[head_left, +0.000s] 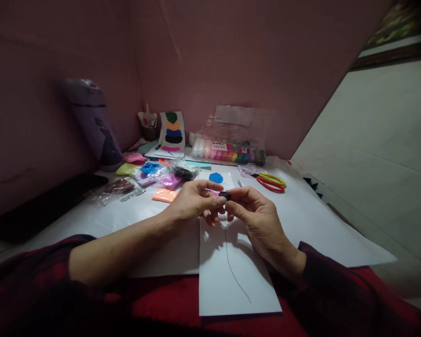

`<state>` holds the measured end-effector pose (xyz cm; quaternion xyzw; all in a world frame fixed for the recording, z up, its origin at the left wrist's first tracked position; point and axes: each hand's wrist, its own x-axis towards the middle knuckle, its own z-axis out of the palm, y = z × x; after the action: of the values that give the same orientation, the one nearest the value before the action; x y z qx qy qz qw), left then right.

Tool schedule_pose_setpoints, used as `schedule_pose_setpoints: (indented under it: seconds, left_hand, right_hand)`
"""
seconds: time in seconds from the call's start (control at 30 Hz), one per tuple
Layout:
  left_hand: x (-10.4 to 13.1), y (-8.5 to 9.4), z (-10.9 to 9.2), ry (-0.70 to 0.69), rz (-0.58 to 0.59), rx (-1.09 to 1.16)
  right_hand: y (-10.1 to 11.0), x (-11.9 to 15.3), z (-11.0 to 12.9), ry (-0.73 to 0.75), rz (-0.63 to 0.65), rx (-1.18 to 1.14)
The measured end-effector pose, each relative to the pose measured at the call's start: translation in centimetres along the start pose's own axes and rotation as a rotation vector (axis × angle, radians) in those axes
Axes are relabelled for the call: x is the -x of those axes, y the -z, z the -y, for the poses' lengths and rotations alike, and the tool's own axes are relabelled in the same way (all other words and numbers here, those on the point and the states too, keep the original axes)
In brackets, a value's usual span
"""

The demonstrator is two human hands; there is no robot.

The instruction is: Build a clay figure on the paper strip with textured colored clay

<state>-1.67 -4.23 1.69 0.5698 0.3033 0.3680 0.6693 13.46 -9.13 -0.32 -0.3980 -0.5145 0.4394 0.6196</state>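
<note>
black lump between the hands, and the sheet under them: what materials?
Black lump: likely soft modelling clay, matte, pinched by fingertips of left hand and right hand. White sheet: looks like paper or thin card, flat, matte, bearing a thin curved line.

Both hands, left hand (192,200) and right hand (256,216), pinch a black clay lump (225,195) above the white card (231,267).

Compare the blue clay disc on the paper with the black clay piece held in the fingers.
The blue clay disc lies flat on a white sheet, untouched; the black clay piece is pinched between the left hand and right hand, above the sheet. The disc looks wider and round; the black piece is small and lumpy. Both appear to be modelling clay.
</note>
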Motion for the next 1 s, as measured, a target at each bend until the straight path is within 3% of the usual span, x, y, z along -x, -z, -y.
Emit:
schedule_pose_setpoints:
  seconds: [0.17,0.5,0.8,1.0]
  left_hand:
    - [0.3,-0.5,-0.3,-0.043,-0.01,-0.081]
    - [0.7,-1.2,-0.7,-0.074,-0.013,-0.201]
    - [0.6,-1.5,-0.8,-0.058,-0.204,-0.06]
    - [0.1,-0.6,0.0,-0.104,-0.159,0.031]
  right_hand:
    - [-0.2,0.1,0.3,0.054,-0.027,0.072]
    - [0.1,0.1,0.2,-0.015,-0.037,0.055]
    - [0.2,-0.1,0.1,-0.045,-0.199,0.007]
    - [0.4,-0.2,0.1,-0.128,-0.197,0.064]
